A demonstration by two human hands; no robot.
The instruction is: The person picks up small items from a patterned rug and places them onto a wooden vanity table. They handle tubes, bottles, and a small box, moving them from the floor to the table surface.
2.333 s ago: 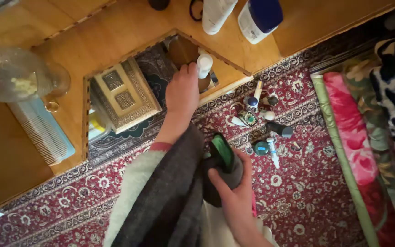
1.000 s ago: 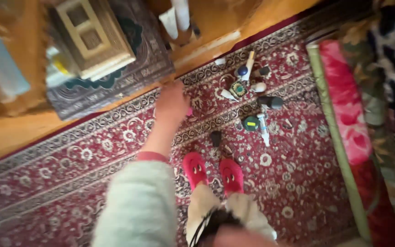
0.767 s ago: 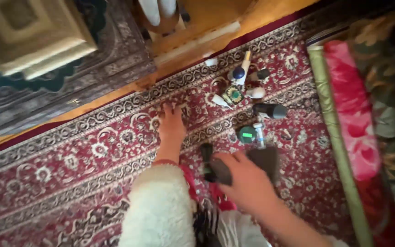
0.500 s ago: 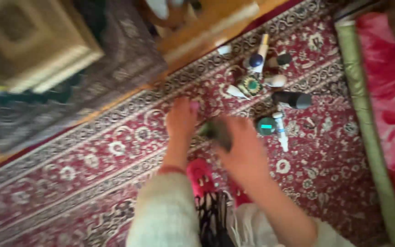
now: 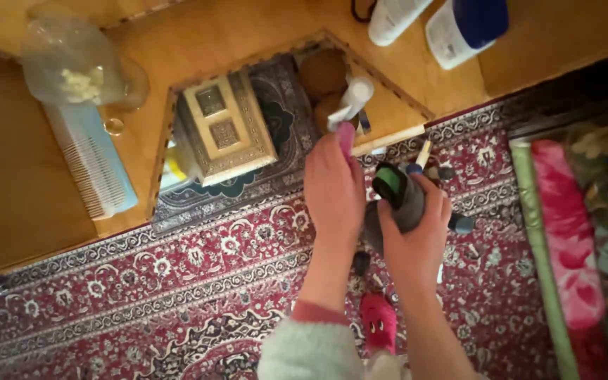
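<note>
left hand [image 5: 333, 184] raised over the rug's border, fingers closed around a small pink object [image 5: 346, 136] whose tip shows above the knuckles; half a second ago lying lower and flat near the carpet, now lifted toward the open wooden compartment [image 5: 388, 105]. right hand [image 5: 416, 236] wrapped around a grey pouch [image 5: 401, 200] with a green-lined mouth, thumb and fingers curled shut on it, held just beside the left hand; earlier blurred and reaching lower, now steady and higher. white bottle [image 5: 355, 98] tilted inside the compartment, just above the pink object, touching or not: cannot tell. ornate gold box [image 5: 225, 130] resting on a dark patterned cloth in the left part of the recess, back in full view after being cut off at the frame edge. blue comb [image 5: 96, 165] and clear jar [image 5: 72, 67] on the wooden top at left. small cosmetics on the red patterned rug [image 5: 142, 281] now mostly hidden behind the right hand. pink slipper [image 5: 379, 322] below
</note>
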